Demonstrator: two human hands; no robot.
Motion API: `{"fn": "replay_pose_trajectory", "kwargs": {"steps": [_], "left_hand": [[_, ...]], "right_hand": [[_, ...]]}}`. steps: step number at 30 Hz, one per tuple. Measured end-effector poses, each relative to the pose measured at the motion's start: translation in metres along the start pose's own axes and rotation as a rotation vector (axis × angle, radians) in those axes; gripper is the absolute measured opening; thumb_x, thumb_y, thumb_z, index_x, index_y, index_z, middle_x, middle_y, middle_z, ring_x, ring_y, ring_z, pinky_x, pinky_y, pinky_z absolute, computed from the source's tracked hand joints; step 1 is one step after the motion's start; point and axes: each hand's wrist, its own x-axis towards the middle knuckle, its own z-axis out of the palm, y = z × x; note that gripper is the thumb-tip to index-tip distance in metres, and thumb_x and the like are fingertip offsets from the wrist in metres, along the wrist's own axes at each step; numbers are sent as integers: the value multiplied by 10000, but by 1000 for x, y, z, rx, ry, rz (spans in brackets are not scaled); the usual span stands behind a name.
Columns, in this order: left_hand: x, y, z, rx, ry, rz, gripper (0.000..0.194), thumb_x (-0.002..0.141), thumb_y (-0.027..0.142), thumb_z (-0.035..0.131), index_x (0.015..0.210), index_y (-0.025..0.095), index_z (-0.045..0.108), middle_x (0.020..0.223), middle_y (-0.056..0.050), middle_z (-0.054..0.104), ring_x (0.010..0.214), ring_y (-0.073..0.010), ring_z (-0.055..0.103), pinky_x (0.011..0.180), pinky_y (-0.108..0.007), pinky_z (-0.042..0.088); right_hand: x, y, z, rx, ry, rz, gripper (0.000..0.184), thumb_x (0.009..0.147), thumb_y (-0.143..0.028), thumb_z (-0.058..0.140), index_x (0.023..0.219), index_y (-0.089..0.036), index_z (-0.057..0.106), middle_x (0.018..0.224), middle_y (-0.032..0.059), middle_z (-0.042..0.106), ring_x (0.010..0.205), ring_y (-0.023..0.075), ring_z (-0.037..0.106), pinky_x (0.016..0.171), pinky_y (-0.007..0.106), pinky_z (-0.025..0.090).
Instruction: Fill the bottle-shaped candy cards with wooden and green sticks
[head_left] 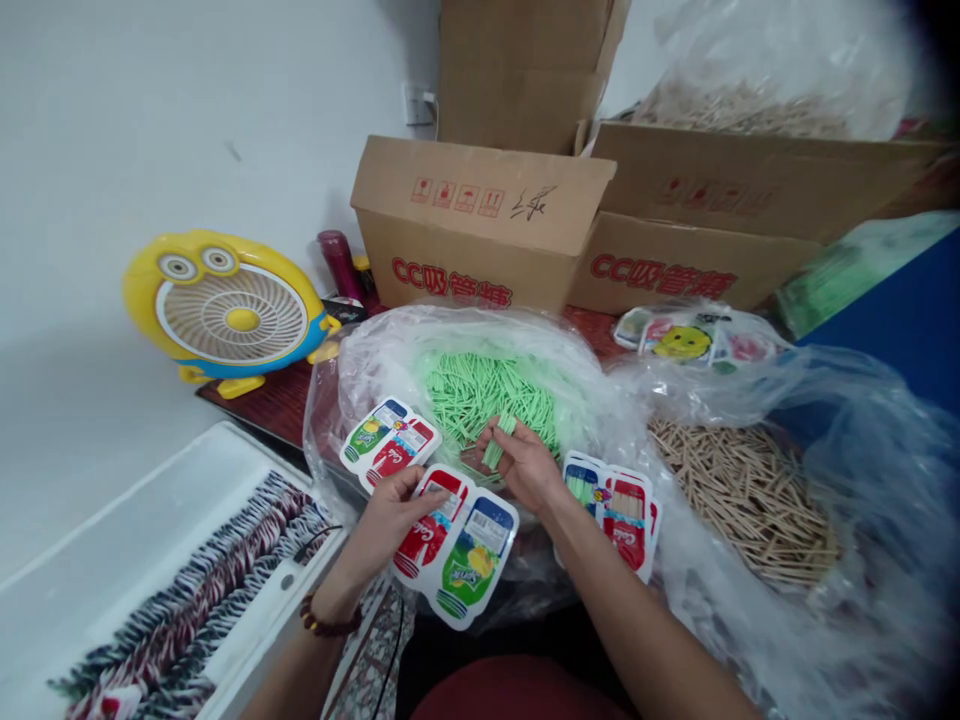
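My left hand (390, 520) grips the edge of a bottle-shaped plastic pack (457, 555) printed with a red and a green drink label. My right hand (521, 462) is pinched on a small bunch of green sticks (499, 440), held just above the pack. Behind it a clear bag holds a heap of green sticks (480, 385). A second printed pack (388, 440) lies to the left on the bag. A stack of filled packs (619, 505) sits beside my right forearm.
A bag of tan sticks (750, 490) lies at the right. Cardboard boxes (480, 220) stand behind. A yellow fan (225, 310) sits at the left. A white tray (187, 570) with striped sticks is at lower left. Printed packs in a bag (686, 340) lie further back.
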Motion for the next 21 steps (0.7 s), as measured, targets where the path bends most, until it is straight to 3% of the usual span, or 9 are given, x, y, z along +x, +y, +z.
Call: {"fn": "replay_pose_trajectory", "kwargs": {"steps": [2,4,7,9,12,15,18,21], "left_hand": [[3,-2,10,17,-47,0,159,691,294,772,774,183,693,667,6,709,581,-168,655,559,-251,506],[6,-2,19,41,-89,-13,153,695,305,765,749,180,696,658,6,708,550,-156,637,532,-239,484],[10,-2,31,64,-129,-37,159,705,324,756,758,183,706,683,-1,719,558,-156,637,544,-243,477],[12,-2,38,88,-150,-52,169,709,328,754,782,182,715,713,-13,728,589,-169,648,572,-257,483],[11,-2,46,127,-178,-53,187,719,335,742,818,177,725,729,-27,732,615,-187,656,595,-273,486],[10,0,52,174,-203,-39,175,729,331,726,807,175,719,728,-25,727,616,-185,648,593,-267,478],[9,4,58,250,-221,-30,174,735,331,717,757,159,696,694,-12,706,575,-159,611,560,-246,452],[9,8,66,292,-222,-55,205,726,342,722,730,143,673,663,0,678,561,-141,577,536,-229,426]], "right_hand": [[-11,-16,1,-72,-74,26,251,722,-374,669,887,-217,564,768,-4,620,651,152,570,586,279,451],[-23,-29,-1,-317,-165,2,185,772,-368,624,857,-207,592,782,4,634,657,150,555,591,270,438],[-40,-40,-6,-728,-290,-160,127,844,-322,551,834,-216,621,830,14,655,757,181,566,693,297,436],[-47,-42,-10,-888,-306,-284,110,863,-273,523,845,-227,621,838,20,658,777,195,565,736,316,420],[-54,-45,-17,-977,-289,-357,104,873,-239,497,848,-235,598,784,16,637,706,191,553,680,299,400],[-59,-52,-22,-983,-287,-319,113,900,-232,454,867,-231,562,768,4,620,692,179,558,653,275,394],[-66,-63,-27,-1012,-265,-275,111,910,-218,445,883,-216,553,800,5,622,722,170,563,674,268,403],[-71,-69,-31,-1042,-324,-299,147,922,-193,438,967,-214,576,877,16,637,795,165,575,733,265,415]]}}
